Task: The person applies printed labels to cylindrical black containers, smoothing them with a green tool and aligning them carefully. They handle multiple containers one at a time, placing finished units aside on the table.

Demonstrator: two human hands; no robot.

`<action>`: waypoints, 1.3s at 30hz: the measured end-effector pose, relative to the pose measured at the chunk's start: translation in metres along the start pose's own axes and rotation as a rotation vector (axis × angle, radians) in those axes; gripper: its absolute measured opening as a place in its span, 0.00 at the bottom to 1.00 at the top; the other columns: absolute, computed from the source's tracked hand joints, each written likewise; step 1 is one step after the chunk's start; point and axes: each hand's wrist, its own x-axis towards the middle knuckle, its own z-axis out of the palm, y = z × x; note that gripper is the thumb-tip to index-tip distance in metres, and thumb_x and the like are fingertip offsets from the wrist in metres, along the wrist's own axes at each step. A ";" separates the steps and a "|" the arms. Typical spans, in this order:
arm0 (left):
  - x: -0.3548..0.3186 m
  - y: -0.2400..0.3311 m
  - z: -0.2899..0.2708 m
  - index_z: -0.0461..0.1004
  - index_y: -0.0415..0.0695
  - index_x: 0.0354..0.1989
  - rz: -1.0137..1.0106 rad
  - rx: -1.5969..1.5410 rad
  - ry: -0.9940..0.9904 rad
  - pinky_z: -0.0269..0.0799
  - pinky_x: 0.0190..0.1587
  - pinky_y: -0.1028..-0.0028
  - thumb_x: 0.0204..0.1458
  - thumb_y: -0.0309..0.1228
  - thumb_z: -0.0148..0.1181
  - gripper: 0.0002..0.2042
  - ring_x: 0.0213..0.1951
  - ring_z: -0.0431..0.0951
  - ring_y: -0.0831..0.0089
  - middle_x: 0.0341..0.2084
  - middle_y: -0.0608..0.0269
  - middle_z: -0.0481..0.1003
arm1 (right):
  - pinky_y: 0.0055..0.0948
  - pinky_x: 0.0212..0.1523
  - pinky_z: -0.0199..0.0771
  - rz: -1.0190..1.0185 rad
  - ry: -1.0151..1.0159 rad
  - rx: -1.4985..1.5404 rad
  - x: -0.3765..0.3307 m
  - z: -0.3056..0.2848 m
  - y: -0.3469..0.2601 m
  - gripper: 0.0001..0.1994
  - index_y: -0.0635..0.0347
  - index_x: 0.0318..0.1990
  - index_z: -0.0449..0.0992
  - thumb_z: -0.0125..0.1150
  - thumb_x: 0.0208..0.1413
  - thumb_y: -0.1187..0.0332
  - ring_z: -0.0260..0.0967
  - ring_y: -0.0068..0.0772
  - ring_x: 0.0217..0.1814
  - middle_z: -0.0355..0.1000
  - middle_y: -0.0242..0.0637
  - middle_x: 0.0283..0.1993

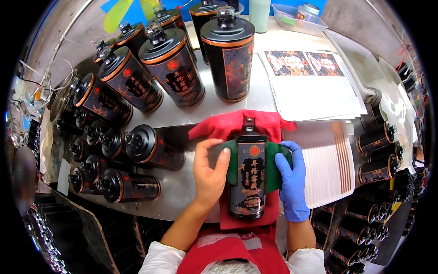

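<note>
A black bottle [248, 182] with a glass neck and a dark decorated label lies in front of me on a red cloth [214, 125], its neck pointing away. My left hand [211, 169], bare, pinches a dark green flat piece [233, 166] against the bottle's left side. On the other side my right hand [292, 180], in a blue glove, grips a matching green piece [272, 168] against the bottle's right side. Whether the two green pieces join behind the bottle is hidden. Both thumbs rest on the front faces of the green pieces.
Several similar bottles [171, 68] stand at the far left, with more [150, 148] lower on the left. Printed label sheets [310, 86] and a striped label sheet [326, 164] lie at right. More bottles [378, 171] fill racks beyond. A clear plastic tub [299, 17] sits at the back.
</note>
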 end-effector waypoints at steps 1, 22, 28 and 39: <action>0.000 -0.008 -0.004 0.67 0.39 0.42 -0.023 -0.009 0.023 0.64 0.44 0.78 0.53 0.25 0.56 0.10 0.38 0.68 0.79 0.36 0.66 0.67 | 0.20 0.46 0.67 0.054 -0.009 0.081 0.002 -0.003 0.008 0.15 0.60 0.49 0.64 0.55 0.55 0.69 0.64 0.21 0.44 0.66 0.33 0.44; -0.045 -0.032 -0.027 0.65 0.37 0.43 -0.015 0.140 0.106 0.58 0.52 0.76 0.52 0.23 0.55 0.11 0.45 0.65 0.75 0.39 0.62 0.67 | 0.23 0.47 0.66 0.124 -0.028 0.060 -0.022 -0.027 0.038 0.16 0.62 0.49 0.64 0.57 0.54 0.72 0.64 0.23 0.45 0.66 0.35 0.45; -0.064 0.019 -0.011 0.65 0.37 0.44 0.401 0.545 -0.005 0.63 0.47 0.75 0.52 0.24 0.56 0.13 0.40 0.67 0.73 0.39 0.60 0.66 | 0.25 0.45 0.68 -0.230 -0.005 -0.279 -0.049 0.001 -0.019 0.15 0.61 0.49 0.64 0.55 0.55 0.72 0.65 0.25 0.43 0.67 0.36 0.43; -0.071 -0.044 -0.034 0.61 0.41 0.47 0.069 0.169 0.106 0.65 0.43 0.81 0.58 0.27 0.49 0.10 0.39 0.66 0.82 0.38 0.66 0.65 | 0.23 0.51 0.63 0.025 0.001 0.157 -0.040 -0.021 0.043 0.17 0.61 0.52 0.62 0.55 0.55 0.73 0.62 0.24 0.49 0.64 0.36 0.47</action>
